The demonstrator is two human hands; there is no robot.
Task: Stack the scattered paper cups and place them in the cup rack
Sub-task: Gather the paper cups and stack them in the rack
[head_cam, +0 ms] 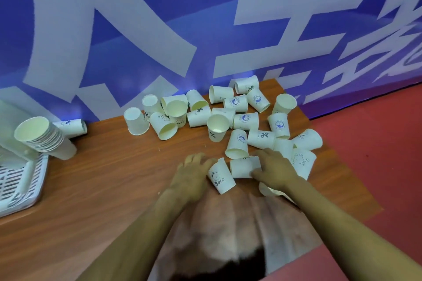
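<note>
The fingers of the left hand (pixel 191 172) curl against the side of a cup marked "Bear" (pixel 221 178), which lies tipped on the wooden surface (pixel 102 178); the hold looks like a light grip, though motion blur leaves it uncertain. The fingers of the right hand (pixel 272 170) wrap over a second cup (pixel 243 167) lying on its side just beside the first, thumb below and fingers on top. The two cups touch or nearly touch at their sides.

This looks like the gathering step: one cup in each hand, not yet nested. The next move calls for turning both the same way, mouth to base, and sliding one into the other without crushing the thin walls.

Beyond the hands, the scattered cups (pixel 242 118) cover the far right part of the surface, some upright, some upside down, many on their sides and leaning on each other, right up to the blue banner (pixel 159 29). Another cup lies under the right forearm near the surface's edge. Far left, a finished stack (pixel 43 137) leans tilted at the white cup rack (pixel 25 180), with a single cup (pixel 70 127) lying behind it. Most of the task remains. The crowded heap just behind the hands could be knocked about, and cups near the right edge could roll off.
</note>
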